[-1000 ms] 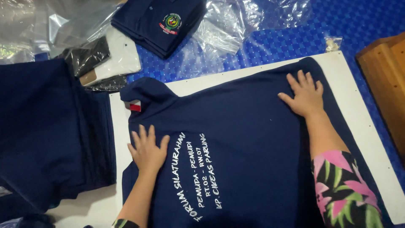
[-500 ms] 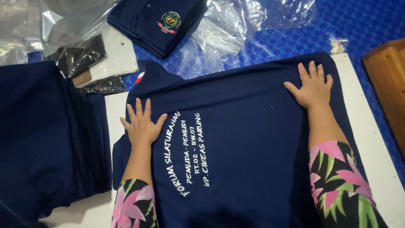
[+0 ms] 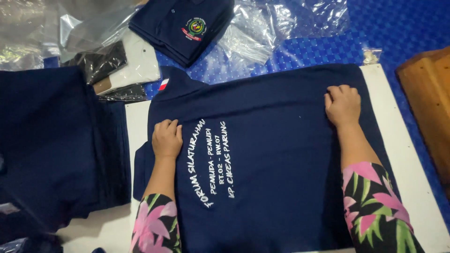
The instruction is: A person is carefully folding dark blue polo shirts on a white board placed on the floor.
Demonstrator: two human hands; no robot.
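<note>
- Two hands press on one navy shirt (image 3: 281, 154); I see both sets of fingers curled under, knuckles up, with a fold of cloth pinched beneath them.
- From here the left hand (image 3: 167, 138) sits at about 9 o'clock on the shirt, just beside the white lettering (image 3: 212, 161), gripping fabric near the sleeve.
- At roughly 2 o'clock, the right hand (image 3: 343, 105) bunches cloth close to the far edge.
- Both forearms wear floral sleeves (image 3: 375, 206), pink and green on black.
- Spread back-side up, the shirt lies on a white board (image 3: 408, 154) in the middle of my view.
- Off at 9 o'clock a stack of dark blue garments (image 3: 51, 140) lies beside the board.
- Up at 12 o'clock rests a folded navy shirt with a crest (image 3: 185, 28), with clear plastic bags (image 3: 281, 26) beside it.
- Over at 3 o'clock I see a wooden piece (image 3: 429, 103) on the blue mat (image 3: 403, 28).
</note>
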